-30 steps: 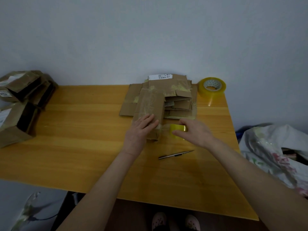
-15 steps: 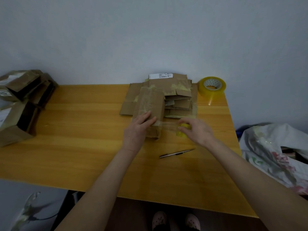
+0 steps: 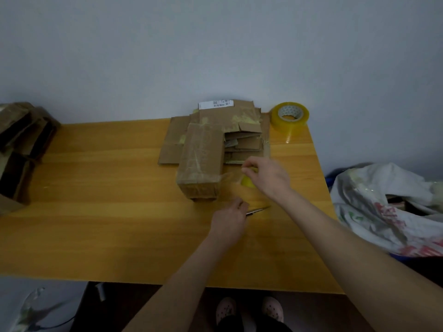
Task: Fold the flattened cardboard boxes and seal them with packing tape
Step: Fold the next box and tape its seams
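Table [image 3: 96,212]: box [image 3: 201,164] lengthwise toward wall [image 3: 215,44]; right hand [image 3: 268,176] pinches small tape roll [image 3: 248,182].

A wooden table [image 3: 96,212] with an orange-yellow top fills the middle of the frame, its far edge set against a plain, pale grey-blue wall [image 3: 215,44]. At the right edge, beside the table, sits a crumpled white bag [image 3: 374,207] printed in red and green, a strip of blue showing beneath it. At bottom centre, below the table's near edge, a pair of pink perforated slippers [image 3: 272,307] stands on a dark floor [image 3: 143,305]. In the lower left corner, a scrap of clear plastic [image 3: 31,305] and a thin dark cable [image 3: 57,324] lie on a pale surface.
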